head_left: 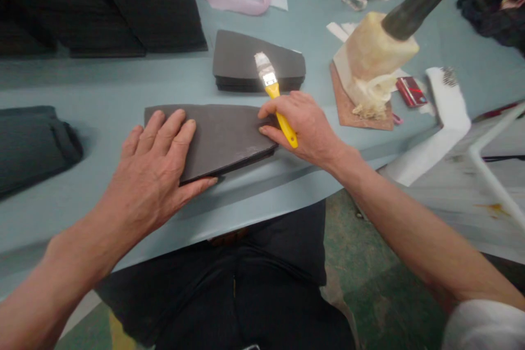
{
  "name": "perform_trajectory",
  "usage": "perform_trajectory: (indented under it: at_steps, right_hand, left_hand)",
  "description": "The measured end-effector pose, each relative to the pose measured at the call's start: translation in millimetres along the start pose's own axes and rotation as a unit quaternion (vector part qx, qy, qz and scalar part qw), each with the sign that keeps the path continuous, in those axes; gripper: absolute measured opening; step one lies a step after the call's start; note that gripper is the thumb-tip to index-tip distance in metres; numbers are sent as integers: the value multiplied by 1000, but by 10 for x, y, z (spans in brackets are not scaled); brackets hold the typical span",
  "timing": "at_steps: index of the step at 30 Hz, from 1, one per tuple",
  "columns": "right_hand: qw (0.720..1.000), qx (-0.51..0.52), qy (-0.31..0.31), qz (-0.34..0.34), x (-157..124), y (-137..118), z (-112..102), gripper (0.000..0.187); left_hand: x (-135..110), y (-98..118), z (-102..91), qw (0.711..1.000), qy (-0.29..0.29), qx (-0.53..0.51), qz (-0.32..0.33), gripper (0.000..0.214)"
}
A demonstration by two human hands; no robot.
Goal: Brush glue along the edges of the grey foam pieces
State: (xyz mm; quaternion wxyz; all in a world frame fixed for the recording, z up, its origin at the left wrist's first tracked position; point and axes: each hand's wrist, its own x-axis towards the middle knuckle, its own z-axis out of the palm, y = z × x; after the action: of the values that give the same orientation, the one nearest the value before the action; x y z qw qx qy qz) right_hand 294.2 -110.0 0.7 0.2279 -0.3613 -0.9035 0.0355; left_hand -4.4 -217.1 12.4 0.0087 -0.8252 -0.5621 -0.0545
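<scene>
A stack of dark grey, tapered sheets [229, 134] lies in front of me, its narrower end to the right. My left hand [158, 158] rests flat on its wide end, with the fingers on top and the thumb stretched along the near edge. At the narrow end, my right hand [305, 128] holds a yellow-handled paintbrush [271, 87] against the palm, bristles pointing away and whitish. That hand's thumb and forefinger also touch the stack's right corner. Just beyond is a second stack of similar grey pieces [256, 57], partly behind the brush.
Tall dark stacks [151, 5] stand at the back left, and another dark pile [33, 142] lies at left. A glue-crusted pale container [369, 60] with a dark handle sits on a brown board [342, 101]. Beside it are a red box [411, 92] and white strip [441, 126].
</scene>
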Motion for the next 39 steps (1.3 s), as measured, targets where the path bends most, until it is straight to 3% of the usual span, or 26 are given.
perform_trajectory:
  at_steps: [19, 23, 28, 39]
  right_hand:
    - [998, 5, 58, 20, -130, -164, 54, 15]
    - [995, -1, 103, 6, -200, -205, 59, 15]
    - [990, -51, 134, 0, -198, -193, 170, 22]
    - [956, -221, 186, -49, -80, -419, 315, 7]
  left_hand:
    - [-16, -43, 105, 999, 37, 14, 1, 75]
    - [-29, 30, 62, 1000, -3, 21, -23, 87]
    - [-23, 76, 23, 998, -51, 13, -36, 100]
    - [-40, 82, 92, 998, -45, 13, -44, 105]
